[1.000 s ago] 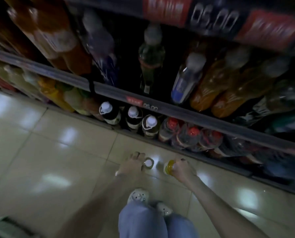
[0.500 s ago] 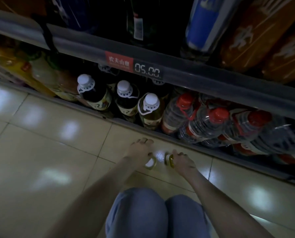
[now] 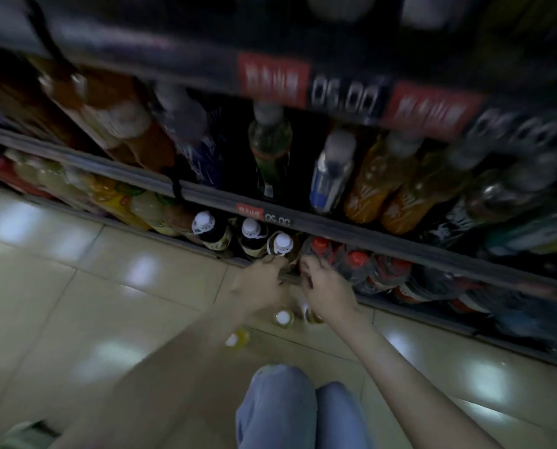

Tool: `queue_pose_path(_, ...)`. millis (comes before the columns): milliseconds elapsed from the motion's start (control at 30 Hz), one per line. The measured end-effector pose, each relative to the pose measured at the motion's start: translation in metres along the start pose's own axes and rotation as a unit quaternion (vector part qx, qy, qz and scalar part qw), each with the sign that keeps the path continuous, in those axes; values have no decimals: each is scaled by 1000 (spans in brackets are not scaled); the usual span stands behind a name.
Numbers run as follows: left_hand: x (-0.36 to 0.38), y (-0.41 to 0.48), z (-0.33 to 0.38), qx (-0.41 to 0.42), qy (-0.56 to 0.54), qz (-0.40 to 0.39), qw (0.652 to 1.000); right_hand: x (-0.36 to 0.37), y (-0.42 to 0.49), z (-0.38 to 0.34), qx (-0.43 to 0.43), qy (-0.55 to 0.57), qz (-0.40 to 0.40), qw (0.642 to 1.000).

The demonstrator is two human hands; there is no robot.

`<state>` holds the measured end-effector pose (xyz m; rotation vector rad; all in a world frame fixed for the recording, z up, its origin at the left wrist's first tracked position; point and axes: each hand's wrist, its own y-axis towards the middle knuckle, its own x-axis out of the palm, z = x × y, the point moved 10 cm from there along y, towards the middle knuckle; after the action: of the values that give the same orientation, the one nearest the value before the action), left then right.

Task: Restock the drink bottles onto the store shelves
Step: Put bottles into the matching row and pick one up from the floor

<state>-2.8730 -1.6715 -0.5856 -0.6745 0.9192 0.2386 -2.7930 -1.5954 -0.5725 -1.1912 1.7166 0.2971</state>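
A crouching person's left hand (image 3: pixel 261 281) and right hand (image 3: pixel 327 288) meet at the bottom shelf (image 3: pixel 416 315) beside a white-capped bottle (image 3: pixel 282 246), fingers too blurred to tell their grasp, while yellow drink bottles (image 3: pixel 283 318) stand on the floor (image 3: pixel 76 286) nearby, seemingly staged for shelving.

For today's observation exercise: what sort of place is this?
Most likely a shop's drinks aisle: tiered shelves packed with bottled drinks, and red price tags reading 05.00 on the shelf edges.

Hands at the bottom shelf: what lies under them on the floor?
Three small yellowish bottles stand on the floor tiles; the right hand covers most of one. Whether it grips anything is unclear.
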Motion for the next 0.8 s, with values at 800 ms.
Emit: queue_pose_path(800,-401,-138,185,147,-9,242,959,-405,-16,-205,38,180,258,948)
